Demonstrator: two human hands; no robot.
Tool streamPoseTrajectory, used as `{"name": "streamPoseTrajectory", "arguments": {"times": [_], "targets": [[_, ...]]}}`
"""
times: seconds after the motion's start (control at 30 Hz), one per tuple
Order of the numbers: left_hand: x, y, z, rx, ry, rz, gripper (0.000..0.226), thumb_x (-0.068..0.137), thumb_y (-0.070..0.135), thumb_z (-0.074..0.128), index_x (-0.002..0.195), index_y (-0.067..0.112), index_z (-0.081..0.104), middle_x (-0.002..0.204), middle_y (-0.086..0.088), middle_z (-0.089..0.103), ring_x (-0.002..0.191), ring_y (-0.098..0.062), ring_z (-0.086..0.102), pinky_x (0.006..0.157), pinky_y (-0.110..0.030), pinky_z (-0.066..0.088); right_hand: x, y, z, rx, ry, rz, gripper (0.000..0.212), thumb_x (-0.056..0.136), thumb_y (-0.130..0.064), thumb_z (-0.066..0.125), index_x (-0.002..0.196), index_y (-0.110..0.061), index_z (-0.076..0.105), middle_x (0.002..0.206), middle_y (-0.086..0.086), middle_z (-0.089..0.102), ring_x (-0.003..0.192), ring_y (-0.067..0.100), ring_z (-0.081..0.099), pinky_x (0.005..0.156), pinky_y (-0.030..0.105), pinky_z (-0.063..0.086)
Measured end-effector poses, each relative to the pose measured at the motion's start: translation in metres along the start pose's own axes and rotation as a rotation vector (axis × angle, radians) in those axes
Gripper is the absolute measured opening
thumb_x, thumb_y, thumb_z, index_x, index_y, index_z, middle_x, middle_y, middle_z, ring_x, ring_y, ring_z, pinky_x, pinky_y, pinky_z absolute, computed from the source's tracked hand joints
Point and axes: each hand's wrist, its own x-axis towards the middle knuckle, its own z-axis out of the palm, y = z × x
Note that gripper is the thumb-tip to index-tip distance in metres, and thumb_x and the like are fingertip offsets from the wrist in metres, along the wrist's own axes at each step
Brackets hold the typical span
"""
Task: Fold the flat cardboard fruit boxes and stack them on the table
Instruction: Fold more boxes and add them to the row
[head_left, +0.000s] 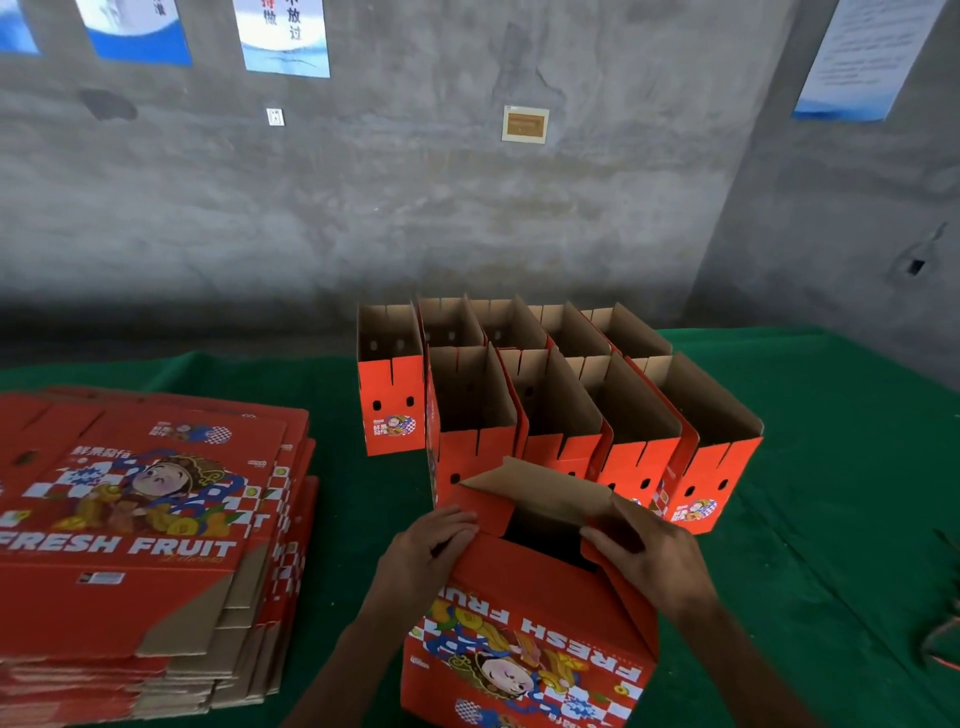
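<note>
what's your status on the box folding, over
Left hand and right hand both gripping end flaps of the box in work, flaps part folded. Folded boxes stand behind, flat stack at left. Nothing in the way.

A single head-worn wide-angle camera is looking forward and down over the near edge of the green-covered table (831, 467), from above and close in. The left hand (426, 545) and right hand (654, 561) are filling the lower middle, very near the lens. The view is facing the table's far edge and the grey concrete wall (467, 208) behind it, which is taking up the upper half. Straight lines are bowing toward the frame edges.
</note>
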Motion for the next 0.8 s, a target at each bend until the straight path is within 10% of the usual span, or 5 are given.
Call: {"name": "streamPoseTrajectory", "arguments": {"times": [0.17,0.4,0.57,0.8], "targets": [[-0.001,-0.001,0.002,-0.07,0.036,-0.023,0.022,0.095,0.039,0.065,0.115,0.04,0.074,0.125,0.027,0.067,0.129,0.007,0.054,0.113,-0.03,0.046,0.009,-0.002,-0.007,0.068,-0.367,0.278,0.081,0.08,-0.073,0.069,0.146,-0.039,0.038,0.116,-0.015,0.058,0.104,0.014,0.062,0.083,0.027,0.046],[-0.005,0.003,0.0,-0.14,0.096,-0.068,0.022,0.095,0.029,0.068,0.112,0.043,0.072,0.125,0.019,0.069,0.123,0.006,0.059,0.11,-0.032,0.05,-0.014,-0.022,-0.012,0.691,-0.332,0.326,0.045,0.098,-0.073,0.038,0.123,-0.051,0.069,0.122,-0.013,0.073,0.105,0.005,0.071,0.084,0.028,0.061],[-0.008,0.001,0.005,-0.108,0.08,-0.057,0.026,0.102,0.031,0.059,0.12,0.046,0.07,0.133,0.029,0.06,0.128,0.003,0.056,0.109,-0.035,0.05,-0.003,-0.017,-0.016,0.547,-0.618,0.448,0.066,0.085,-0.064,0.068,0.144,-0.039,0.052,0.138,-0.01,0.058,0.113,0.007,0.064,0.096,0.035,0.059],[-0.005,-0.006,0.002,-0.007,-0.015,-0.084,0.031,0.104,0.031,0.055,0.132,0.037,0.065,0.148,0.013,0.052,0.133,-0.004,0.052,0.108,-0.035,0.051,0.006,-0.032,0.006,-0.238,-0.608,0.221,0.074,0.094,-0.068,0.053,0.154,-0.03,0.033,0.152,-0.004,0.046,0.137,0.017,0.043,0.117,0.043,0.034]]}}
